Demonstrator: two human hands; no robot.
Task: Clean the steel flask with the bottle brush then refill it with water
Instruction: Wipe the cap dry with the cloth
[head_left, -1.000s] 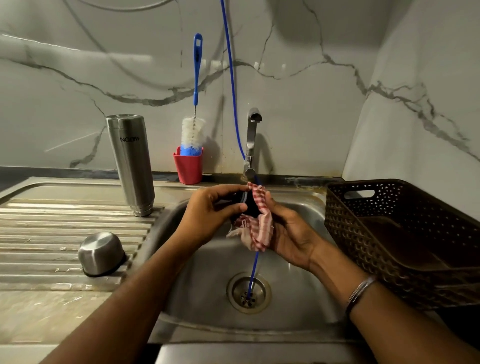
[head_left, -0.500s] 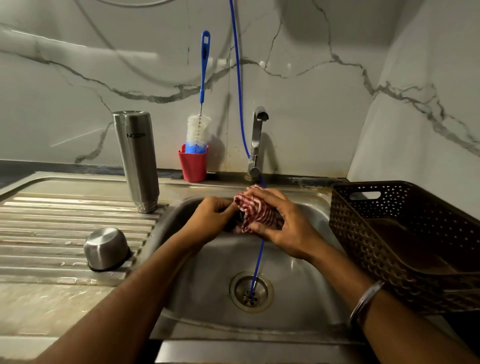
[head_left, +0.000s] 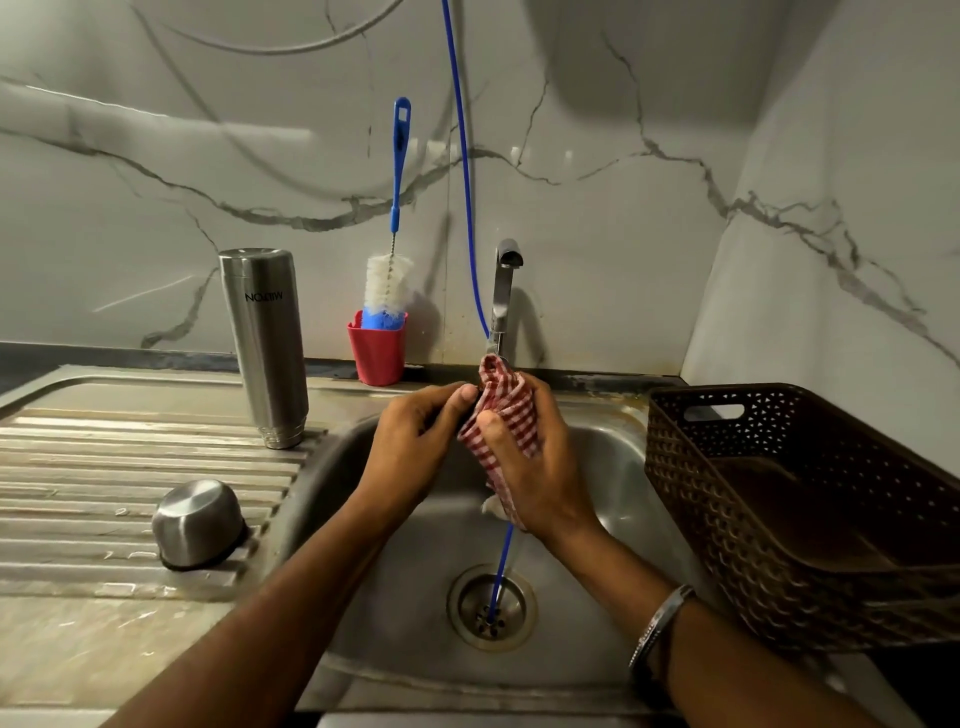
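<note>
Both hands have risen slightly over the basin since a second ago, and the checked cloth (head_left: 506, 415), then hanging loose between them, is now bunched tightly into the right hand (head_left: 535, 467). That hand is closed around the cloth, thumb pressed across its front and fingers wrapped behind. The left hand (head_left: 415, 441) is curled with its fingertips meeting the cloth's left edge; it appears to pinch a small dark object against the fabric, though what that object is cannot be told here. Judged step: wiping a small part, probably belonging to the flask, over the sink (head_left: 613, 467); brushing appears done or paused, and refilling has not begun. The steel flask (head_left: 264, 345) stands inverted on the ribbed drainboard (head_left: 104, 467), left of the basin and well apart from both hands. Its steel cap (head_left: 199, 522) sits mouth-down on the same board, nearer the camera. The bottle brush (head_left: 390, 270) stands bristles-down in a red cup (head_left: 378, 353) against the wall, untouched. The tap (head_left: 503, 291) rises just behind the hands; no water flow is discernible. A blue tube (head_left: 465, 182) runs down from above, passes behind the hands and ends in the drain (head_left: 491, 608). A brown basket (head_left: 779, 509) stands to the right. The next move calls for setting the cloth aside, righting the flask and bringing its mouth under the tap.
</note>
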